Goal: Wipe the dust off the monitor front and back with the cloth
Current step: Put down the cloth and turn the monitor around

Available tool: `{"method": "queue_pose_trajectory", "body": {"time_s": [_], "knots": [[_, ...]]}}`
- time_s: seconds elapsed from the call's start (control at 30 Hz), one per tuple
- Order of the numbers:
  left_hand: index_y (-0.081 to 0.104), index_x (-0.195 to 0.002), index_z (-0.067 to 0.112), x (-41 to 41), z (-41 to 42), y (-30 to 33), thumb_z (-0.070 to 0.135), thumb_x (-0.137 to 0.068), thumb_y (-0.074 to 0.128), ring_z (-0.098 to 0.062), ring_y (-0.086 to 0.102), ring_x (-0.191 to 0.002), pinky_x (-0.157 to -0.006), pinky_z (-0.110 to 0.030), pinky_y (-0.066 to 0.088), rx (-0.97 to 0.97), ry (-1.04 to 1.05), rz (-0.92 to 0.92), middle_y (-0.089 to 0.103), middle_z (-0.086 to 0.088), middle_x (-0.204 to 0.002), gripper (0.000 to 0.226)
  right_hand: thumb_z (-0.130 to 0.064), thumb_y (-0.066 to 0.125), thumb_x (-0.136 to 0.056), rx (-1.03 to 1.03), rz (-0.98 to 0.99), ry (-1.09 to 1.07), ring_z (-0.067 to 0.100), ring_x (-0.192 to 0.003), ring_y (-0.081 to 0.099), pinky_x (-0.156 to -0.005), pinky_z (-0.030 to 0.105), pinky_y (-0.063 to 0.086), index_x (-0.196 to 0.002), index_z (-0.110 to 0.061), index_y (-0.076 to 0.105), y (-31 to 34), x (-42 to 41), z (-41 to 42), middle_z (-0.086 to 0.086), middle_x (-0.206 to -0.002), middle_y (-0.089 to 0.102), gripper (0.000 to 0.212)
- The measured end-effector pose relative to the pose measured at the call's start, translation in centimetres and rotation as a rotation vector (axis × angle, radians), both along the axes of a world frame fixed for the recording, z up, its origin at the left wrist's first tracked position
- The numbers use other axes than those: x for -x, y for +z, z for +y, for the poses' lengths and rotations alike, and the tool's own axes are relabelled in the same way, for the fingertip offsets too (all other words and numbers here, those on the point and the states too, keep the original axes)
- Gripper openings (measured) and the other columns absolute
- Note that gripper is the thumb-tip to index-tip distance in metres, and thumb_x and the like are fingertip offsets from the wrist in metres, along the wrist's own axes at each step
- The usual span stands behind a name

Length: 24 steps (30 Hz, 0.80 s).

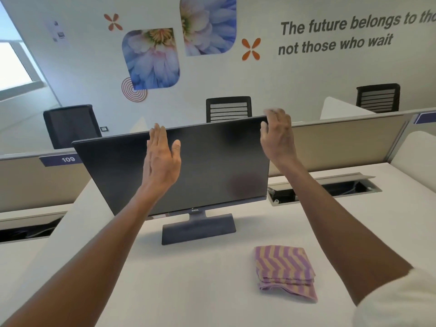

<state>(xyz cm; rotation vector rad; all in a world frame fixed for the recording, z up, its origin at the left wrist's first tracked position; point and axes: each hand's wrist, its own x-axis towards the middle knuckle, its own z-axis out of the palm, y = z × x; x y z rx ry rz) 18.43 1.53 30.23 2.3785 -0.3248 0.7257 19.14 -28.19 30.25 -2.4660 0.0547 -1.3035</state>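
The monitor (174,171) stands on its base (198,228) at the middle of the white desk (188,291), screen dark and facing me, tilted so the top edge leans away. The cloth (285,271) lies folded on the desk in front of the base and to its right, striped purple and tan in a zigzag, apart from the monitor and from both my hands. My left hand (161,159) is raised in front of the upper middle of the screen, fingers straight and together, thumb spread; it holds nothing, and I cannot tell whether the fingertips touch the top edge. My right hand (277,135) is at the upper right corner of the monitor, fingers loosely bent and slightly blurred, the thumb near the screen side of the corner; I cannot tell whether it grips the corner or only hovers there. A white sleeve (396,300) covers my right upper arm. Behind the monitor a low partition (342,138) carries a label reading 109 (68,159). An open cable tray (325,187) sits in the desk to the right of the monitor. Three black chairs (228,109) stand beyond the partition, before a wall (306,74) with flower prints and lettering.
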Motion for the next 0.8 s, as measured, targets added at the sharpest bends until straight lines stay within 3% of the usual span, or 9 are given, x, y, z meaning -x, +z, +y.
{"method": "queue_pose_trajectory", "body": {"time_s": [0.17, 0.4, 0.63, 0.8], "knots": [[0.009, -0.157, 0.009, 0.0, -0.4, 0.0, 0.038, -0.106, 0.031, -0.019, 0.0, -0.152, -0.123, -0.035, 0.004, -0.075, 0.007, 0.092, 0.005, -0.009, -0.165, 0.063, -0.011, 0.042, -0.099, 0.004, 0.197, 0.027, 0.039, -0.115, 0.05, -0.099, 0.042, 0.038, -0.13, 0.0, 0.052, 0.3, -1.8, -1.6, 0.019, -0.131, 0.053, 0.035], [0.004, -0.156, 0.004, -0.3, -0.8, 0.2, 0.039, -0.106, 0.029, -0.023, -0.005, -0.152, -0.123, -0.037, 0.0, -0.182, 0.032, 0.152, -0.003, -0.013, -0.164, 0.066, -0.006, 0.041, -0.099, -0.122, 0.216, 0.07, 0.039, -0.104, 0.059, -0.09, 0.04, 0.044, -0.126, -0.003, 0.062, 1.3, -2.0, -2.2, 0.024, -0.111, 0.065, 0.034], [0.003, -0.155, 0.002, -0.7, -0.9, 0.4, 0.039, -0.106, 0.029, -0.028, -0.007, -0.151, -0.123, -0.041, 0.003, -0.238, 0.027, 0.197, -0.005, -0.017, -0.163, 0.067, -0.005, 0.044, -0.098, -0.21, 0.231, 0.109, 0.032, -0.111, 0.061, -0.096, 0.032, 0.042, -0.122, -0.007, 0.066, 2.1, -1.1, -2.8, 0.013, -0.12, 0.069, 0.033], [0.003, -0.155, 0.001, -1.1, -0.7, 0.7, 0.041, -0.105, 0.03, -0.029, -0.009, -0.151, -0.123, -0.044, 0.004, -0.262, 0.003, 0.229, -0.007, -0.017, -0.163, 0.069, -0.006, 0.045, -0.098, -0.238, 0.207, 0.096, 0.031, -0.107, 0.063, -0.093, 0.03, 0.043, -0.114, -0.007, 0.07, 2.3, -0.6, -2.9, 0.012, -0.114, 0.071, 0.029]]}}
